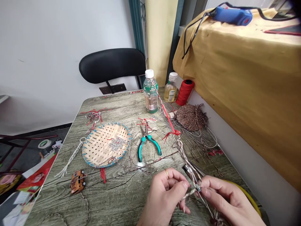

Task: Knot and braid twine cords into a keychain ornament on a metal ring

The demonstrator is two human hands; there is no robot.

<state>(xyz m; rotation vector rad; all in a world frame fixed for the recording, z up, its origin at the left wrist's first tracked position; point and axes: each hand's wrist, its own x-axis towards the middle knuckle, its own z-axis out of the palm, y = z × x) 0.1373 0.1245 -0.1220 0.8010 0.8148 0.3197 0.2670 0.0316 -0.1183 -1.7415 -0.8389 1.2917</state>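
Observation:
A bundle of brown-and-white cords [184, 154] runs down the table to my hands from a red cord [167, 114], which is tied to a green-labelled bottle [150, 92]. My left hand [168, 194], with a ring on one finger, pinches a single strand pulled out to the left of the bundle. Thumb and forefinger of my right hand [224, 196] close on the bundle's lower part, beside a small silvery piece whose kind I cannot make out. Loose cord ends hang below my right fingers. A dark metal object lies partly hidden under the bundle.
Teal-handled pliers [147, 141] lie left of the cords. Farther left are a woven basket [94, 144] with silvery beads [117, 143] and a toy car [78, 182]. A small bottle [171, 88], red thread spool [185, 92] and brown cord skein [192, 116] stand at the back right.

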